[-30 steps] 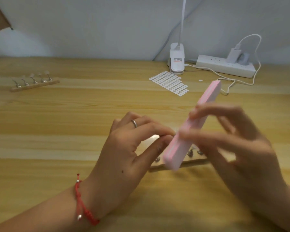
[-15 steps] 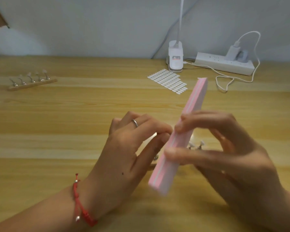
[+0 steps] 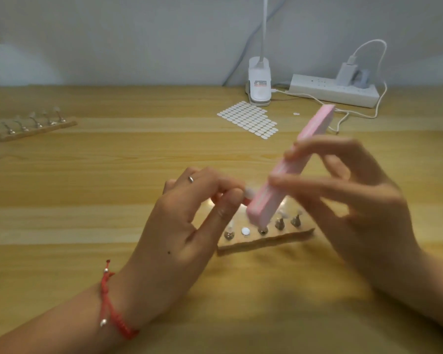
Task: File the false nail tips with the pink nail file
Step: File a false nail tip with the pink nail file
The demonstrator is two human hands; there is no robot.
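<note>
Looking down from the head camera. Pinching a small false nail tip (image 3: 250, 193) between thumb and forefinger of the left hand (image 3: 179, 226), pressing those 2 digits together on it and curling the other fingers loosely behind. Wearing a ring (image 3: 191, 179) on 1 of those fingers and a red bracelet (image 3: 110, 302) at the wrist.

Clamping the pink nail file (image 3: 289, 169) around its middle with the right hand (image 3: 351, 205), thumb on 1 side and fingers across the other, all of it blurred. Slanting the file from beyond the right fingertips down to a spot just past the left thumb tip, and apparently touching the pinched tip with its side, as far as the blur allows telling.

Blocking, with the file's lower end, part of a wooden holder (image 3: 266, 241) lying just below and between both sets of fingertips, and covering its right end with the right fingers. Showing 4 metal pegs (image 3: 279, 223) and 1 white round pad (image 3: 245, 231) along its top, without telling clearly what the pegs carry.

Finding, well beyond the left fingers at the far left, a second wooden holder (image 3: 36, 130) bearing 5 pegs with clear tips. Finding, beyond the right fingertips, a sheet of white oval stickers (image 3: 248, 121), then a white lamp clip (image 3: 259, 85), a power strip (image 3: 333, 92) with a charger (image 3: 345, 74) plugged in, and a white cable (image 3: 382, 72) looping down to the wooden table (image 3: 87, 200).
</note>
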